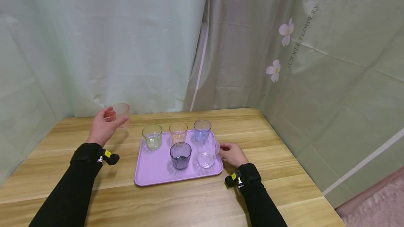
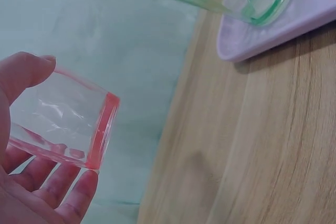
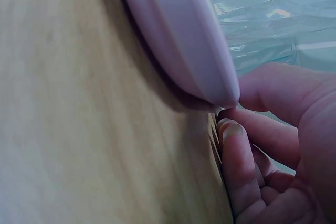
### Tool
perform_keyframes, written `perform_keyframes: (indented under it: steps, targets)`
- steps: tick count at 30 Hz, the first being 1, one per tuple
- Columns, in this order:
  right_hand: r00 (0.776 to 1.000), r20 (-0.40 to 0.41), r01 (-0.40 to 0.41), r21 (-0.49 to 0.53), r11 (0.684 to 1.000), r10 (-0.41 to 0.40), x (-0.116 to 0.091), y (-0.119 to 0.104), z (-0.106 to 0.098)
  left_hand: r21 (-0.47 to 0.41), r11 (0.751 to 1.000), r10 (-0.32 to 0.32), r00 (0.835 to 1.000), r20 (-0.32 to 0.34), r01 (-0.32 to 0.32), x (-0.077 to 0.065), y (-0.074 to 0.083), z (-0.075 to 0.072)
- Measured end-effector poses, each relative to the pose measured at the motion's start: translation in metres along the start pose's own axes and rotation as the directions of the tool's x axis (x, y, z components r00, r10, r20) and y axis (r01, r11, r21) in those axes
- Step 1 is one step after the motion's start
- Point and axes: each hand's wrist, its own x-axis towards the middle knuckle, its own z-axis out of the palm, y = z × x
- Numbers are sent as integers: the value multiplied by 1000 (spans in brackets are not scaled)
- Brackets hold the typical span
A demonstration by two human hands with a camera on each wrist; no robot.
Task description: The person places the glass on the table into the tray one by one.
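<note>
Above the left part of the table, my left hand (image 1: pixel 102 127) holds a clear glass with a pink-red tint (image 1: pixel 122 115). Thumb and fingers lie on opposite sides of this tilted glass (image 2: pixel 65 111). At the right edge of a purple tray (image 1: pixel 151 171), my right hand (image 1: pixel 233 154) pinches the rim. The right wrist view shows the thumb at the tray's rim (image 3: pixel 194 35) with a finger under it. Standing on the tray are a green glass (image 1: pixel 153 138), an amber glass (image 1: pixel 178 134), a blue glass (image 1: pixel 202 129), a dark grey glass (image 1: pixel 181 157) and a clear cup (image 1: pixel 206 157).
The wooden table (image 1: pixel 142 202) extends around the tray, with its far edge along a pale green curtain (image 1: pixel 135 45). Another curtain (image 1: pixel 331 97) with flowers hangs along the right side. Pink fluffy fabric (image 1: pixel 378 199) shows at the lower right.
</note>
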Motion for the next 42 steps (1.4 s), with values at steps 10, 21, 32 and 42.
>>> perform_keyframes:
  steps: [10,21,32,42]
  targets:
    - [1000,0,25,17,1000,-25,-2,-3,-1,10,1000,23,1000,-3,-23,-9,9,-4]
    - [1000,1,28,-1,1000,-28,-1,-3,-2,10,999,41,999,-3,-41,-15,15,-6]
    - [1000,-3,29,-9,1000,-29,-2,0,-2,11,996,92,996,-10,-91,-24,23,-5]
    - [1000,-10,25,-14,1000,-25,-3,-2,-1,9,988,157,988,-16,-157,-36,31,-4]
